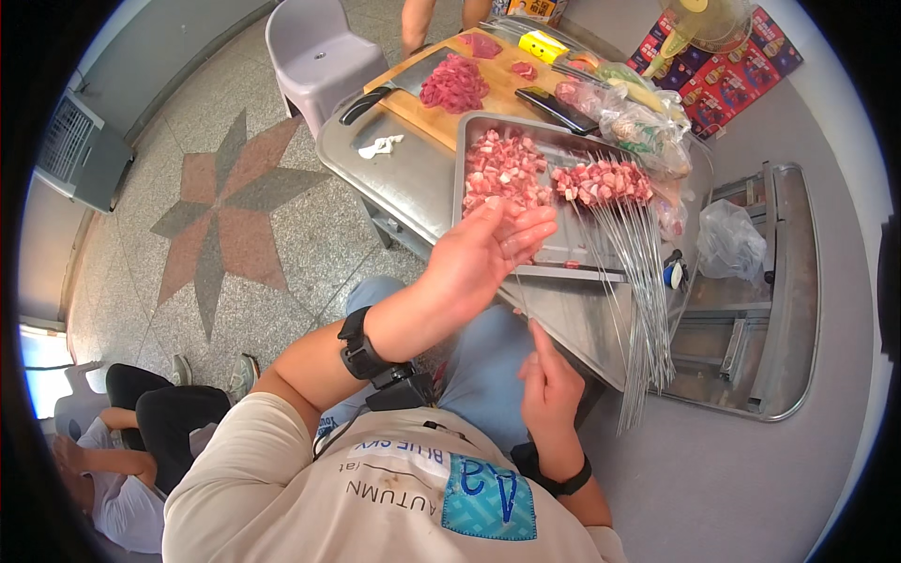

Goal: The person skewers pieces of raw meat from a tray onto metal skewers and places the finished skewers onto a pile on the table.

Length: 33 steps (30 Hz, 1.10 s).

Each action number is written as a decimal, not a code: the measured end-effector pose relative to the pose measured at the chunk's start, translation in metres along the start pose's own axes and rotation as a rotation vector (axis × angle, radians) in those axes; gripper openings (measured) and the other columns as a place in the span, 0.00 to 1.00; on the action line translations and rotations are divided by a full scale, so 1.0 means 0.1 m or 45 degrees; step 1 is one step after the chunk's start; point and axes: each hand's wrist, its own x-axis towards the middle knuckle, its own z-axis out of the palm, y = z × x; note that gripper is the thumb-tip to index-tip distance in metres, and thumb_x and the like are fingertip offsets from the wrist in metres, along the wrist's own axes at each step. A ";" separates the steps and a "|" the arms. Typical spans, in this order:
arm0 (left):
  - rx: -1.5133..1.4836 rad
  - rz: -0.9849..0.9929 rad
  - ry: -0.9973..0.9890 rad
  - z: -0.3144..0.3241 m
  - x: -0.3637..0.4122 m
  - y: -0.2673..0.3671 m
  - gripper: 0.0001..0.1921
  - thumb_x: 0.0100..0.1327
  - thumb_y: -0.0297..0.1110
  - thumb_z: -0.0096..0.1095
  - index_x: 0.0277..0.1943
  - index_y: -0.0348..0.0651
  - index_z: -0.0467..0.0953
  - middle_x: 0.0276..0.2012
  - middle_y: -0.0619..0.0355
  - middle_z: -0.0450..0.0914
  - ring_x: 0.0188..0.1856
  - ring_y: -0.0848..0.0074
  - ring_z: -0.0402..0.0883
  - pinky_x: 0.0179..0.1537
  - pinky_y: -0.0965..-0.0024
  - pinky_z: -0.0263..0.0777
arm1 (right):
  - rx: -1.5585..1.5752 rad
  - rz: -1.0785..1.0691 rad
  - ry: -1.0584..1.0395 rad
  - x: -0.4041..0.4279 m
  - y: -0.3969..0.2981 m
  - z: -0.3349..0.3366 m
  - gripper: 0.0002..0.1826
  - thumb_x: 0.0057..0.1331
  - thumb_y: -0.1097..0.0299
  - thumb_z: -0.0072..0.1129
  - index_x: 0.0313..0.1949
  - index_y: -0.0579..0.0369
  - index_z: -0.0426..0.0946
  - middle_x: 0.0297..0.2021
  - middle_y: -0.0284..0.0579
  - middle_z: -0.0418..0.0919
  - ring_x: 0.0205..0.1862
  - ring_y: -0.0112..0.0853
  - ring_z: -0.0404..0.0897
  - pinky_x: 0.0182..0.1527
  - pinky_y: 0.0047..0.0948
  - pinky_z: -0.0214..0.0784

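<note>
My left hand (486,239) is turned palm up over the near edge of a metal tray (461,169), its fingers stretched out and looking wet. Nothing shows in the palm. Lower down, my right hand (552,387) pinches a thin metal skewer (521,290), which runs up behind my left hand; its far end is hidden. A small bit of meat sits on the skewer near my right fingertips. Diced raw meat (508,169) is heaped in the tray's left part. To its right lie many loaded skewers (605,181), their bare shafts (644,302) hanging over the near edge.
Behind the tray, a wooden cutting board (507,88) bears sliced meat (454,83), a cleaver blade (429,70) and a phone (556,109). Plastic bags (647,134) crowd the metal table's right side. A folded table (739,295) leans rightward. A plastic chair (324,53) stands beyond; another person (127,450) sits lower left.
</note>
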 end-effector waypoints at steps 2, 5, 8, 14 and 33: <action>-0.015 0.012 0.005 0.02 0.00 0.01 0.11 0.67 0.40 0.37 0.37 0.44 0.67 0.48 0.49 0.71 0.52 0.66 0.71 0.55 0.64 0.61 | -0.005 0.039 -0.024 -0.02 -0.02 -0.02 0.22 0.55 0.81 0.41 0.50 0.58 0.69 0.18 0.42 0.69 0.20 0.28 0.70 0.26 0.23 0.64; -0.008 0.019 0.090 0.05 0.00 0.01 0.10 0.67 0.39 0.38 0.37 0.44 0.66 0.46 0.50 0.73 0.50 0.67 0.72 0.54 0.64 0.62 | -0.005 0.071 -0.055 -0.03 -0.03 -0.03 0.23 0.54 0.80 0.42 0.51 0.54 0.69 0.21 0.45 0.71 0.21 0.34 0.73 0.27 0.27 0.65; -0.016 0.053 0.048 0.03 0.01 -0.01 0.09 0.67 0.38 0.38 0.38 0.44 0.66 0.45 0.50 0.73 0.48 0.67 0.73 0.54 0.64 0.63 | -0.013 0.068 -0.058 -0.02 -0.03 -0.02 0.23 0.53 0.80 0.43 0.51 0.54 0.69 0.21 0.45 0.71 0.21 0.34 0.73 0.27 0.27 0.65; 0.087 0.114 0.052 0.06 0.01 -0.07 0.09 0.67 0.37 0.39 0.37 0.44 0.66 0.44 0.49 0.74 0.47 0.68 0.73 0.52 0.65 0.63 | -0.015 0.005 0.015 0.00 -0.01 0.02 0.21 0.55 0.82 0.40 0.50 0.62 0.69 0.15 0.39 0.67 0.17 0.22 0.68 0.24 0.19 0.61; 0.040 0.185 0.077 0.12 0.02 -0.12 0.11 0.67 0.38 0.34 0.34 0.44 0.64 0.41 0.48 0.75 0.43 0.67 0.75 0.48 0.67 0.65 | 0.016 0.039 0.031 -0.06 0.00 0.06 0.24 0.51 0.81 0.41 0.50 0.57 0.69 0.20 0.45 0.71 0.20 0.33 0.72 0.28 0.26 0.66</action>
